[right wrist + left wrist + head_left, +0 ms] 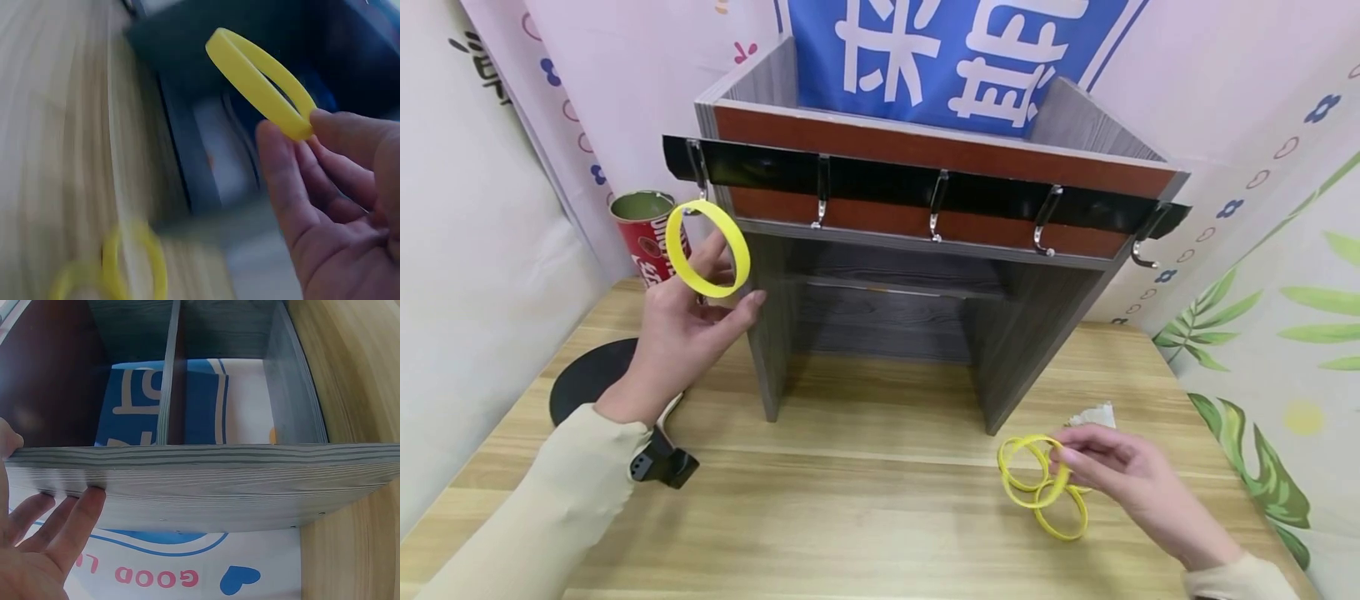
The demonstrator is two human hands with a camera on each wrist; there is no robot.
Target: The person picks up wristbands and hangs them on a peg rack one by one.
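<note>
A yellow silicone wristband (741, 250) hangs at the leftmost hook (698, 167) of a black rail (880, 179). That rail runs along the front of a grey wooden shelf unit (767, 333). My left hand (681, 321) holds the unit's left side panel (212, 490), thumb at the front edge and fingertips on the outer face. Low at the right, my right hand (1120, 467) pinches another yellow wristband (256, 87) between thumb and fingers. More yellow wristbands (1084, 512) lie on the table beneath it, overlapped by the held one in the head view.
Left of the unit stands a red can (647, 242). A black disc (583, 379) lies partly behind my left forearm. Several other hooks (936, 208) stick out along the rail. A crumpled white piece (1097, 414) is beyond my right hand on the wooden table (850, 500).
</note>
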